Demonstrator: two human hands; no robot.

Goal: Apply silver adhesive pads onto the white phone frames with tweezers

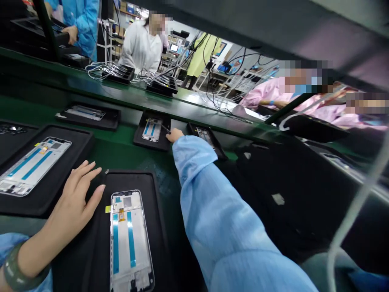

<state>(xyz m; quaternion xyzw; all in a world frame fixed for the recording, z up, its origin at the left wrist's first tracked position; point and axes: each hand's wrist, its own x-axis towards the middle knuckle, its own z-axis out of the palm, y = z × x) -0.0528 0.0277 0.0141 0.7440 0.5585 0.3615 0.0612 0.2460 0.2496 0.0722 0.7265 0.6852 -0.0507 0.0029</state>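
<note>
Head view: the left hand (71, 202) is being held open, its grip released, beside a phone frame (126, 239) on a black tray (153, 194); the right hand (175, 135) is being shown with its grip unclear.

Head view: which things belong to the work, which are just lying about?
In use: left hand beside a black tray holding a phone screen frame; right hand reaching a smaller tray's phone frame.
Lying about: far-left tray's frame; cabled black fixtures.

Factory assembly line (127, 97), phone frames (126, 239) in trays (99, 243)
</note>
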